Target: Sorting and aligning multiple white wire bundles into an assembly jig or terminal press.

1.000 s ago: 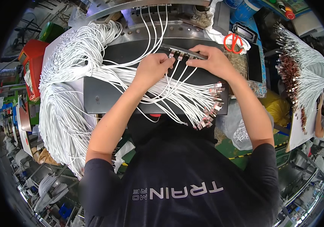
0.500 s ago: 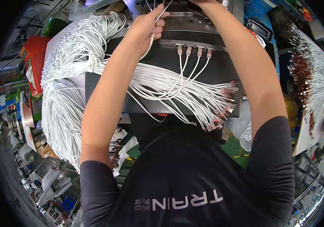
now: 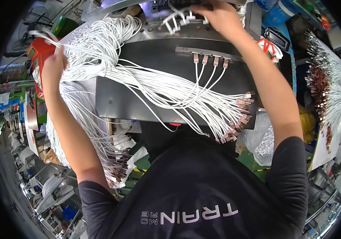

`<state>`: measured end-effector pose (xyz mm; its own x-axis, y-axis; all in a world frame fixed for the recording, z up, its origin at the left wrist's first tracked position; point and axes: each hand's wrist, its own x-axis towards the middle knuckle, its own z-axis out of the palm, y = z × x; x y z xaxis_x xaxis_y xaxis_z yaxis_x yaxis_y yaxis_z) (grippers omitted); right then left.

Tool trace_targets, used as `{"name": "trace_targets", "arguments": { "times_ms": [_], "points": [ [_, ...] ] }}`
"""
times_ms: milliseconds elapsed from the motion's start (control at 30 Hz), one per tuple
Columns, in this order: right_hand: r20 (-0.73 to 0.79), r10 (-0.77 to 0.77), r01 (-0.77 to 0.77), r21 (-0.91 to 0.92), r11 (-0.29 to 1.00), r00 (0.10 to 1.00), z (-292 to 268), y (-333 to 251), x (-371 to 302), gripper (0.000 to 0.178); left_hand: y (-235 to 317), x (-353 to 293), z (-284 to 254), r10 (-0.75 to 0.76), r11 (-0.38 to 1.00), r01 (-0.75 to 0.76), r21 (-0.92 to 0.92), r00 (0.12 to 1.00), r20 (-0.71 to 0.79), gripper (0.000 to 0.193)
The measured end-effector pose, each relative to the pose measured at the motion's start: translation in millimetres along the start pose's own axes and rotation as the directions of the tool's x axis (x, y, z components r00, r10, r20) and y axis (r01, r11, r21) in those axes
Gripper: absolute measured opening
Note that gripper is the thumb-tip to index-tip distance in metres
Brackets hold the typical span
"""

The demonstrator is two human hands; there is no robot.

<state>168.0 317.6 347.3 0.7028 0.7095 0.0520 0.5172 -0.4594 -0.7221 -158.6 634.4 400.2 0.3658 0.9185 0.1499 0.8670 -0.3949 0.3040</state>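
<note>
At the far left, my left hand (image 3: pixel 55 65) is closed around a few white cables (image 3: pixel 45 36), whose ends stick up blurred beyond the fist. My right hand (image 3: pixel 221 18), at the far edge of the bench, pinches a white branched plastic strip (image 3: pixel 174 23) over the perforated metal plate. A bundle of white cables (image 3: pixel 166 85) lies across the black board (image 3: pixel 113 99), with metal-tipped connectors (image 3: pixel 238 119) at its right end. Several cable connectors (image 3: pixel 216 61) sit in a row against a metal bar (image 3: pixel 190 50) on the board.
A big coil of white cables (image 3: pixel 107 36) is heaped on the left, beside a red container (image 3: pixel 37 51). To the right are a black tray (image 3: pixel 278 38), a blue bucket (image 3: pixel 278 14) and a plastic bag (image 3: pixel 264 139). More cables (image 3: pixel 333 75) stand on a far-right table.
My left hand has swung left with the cables, from the top middle to beside the red container. My right hand has come into view with the white plastic strip.
</note>
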Motion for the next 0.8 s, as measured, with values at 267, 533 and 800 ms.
{"name": "trace_targets", "arguments": {
  "times_ms": [267,533,800],
  "points": [
    [-0.121,-0.464,0.418,-0.280,0.864,0.878,-8,101,-70,0.028,155,-254,112,0.926,0.313,-0.872,-0.375,0.368,-0.084,0.030],
    [0.157,-0.307,0.334,-0.198,0.921,0.939,-9,118,-88,0.030,174,-260,148,0.870,0.460,-0.842,-0.283,0.491,-0.047,0.023],
    [-0.203,-0.355,0.367,0.019,0.930,0.912,19,78,71,0.029,185,-187,156,0.827,0.542,-0.824,-0.167,0.558,-0.072,0.018]
  ]
}}
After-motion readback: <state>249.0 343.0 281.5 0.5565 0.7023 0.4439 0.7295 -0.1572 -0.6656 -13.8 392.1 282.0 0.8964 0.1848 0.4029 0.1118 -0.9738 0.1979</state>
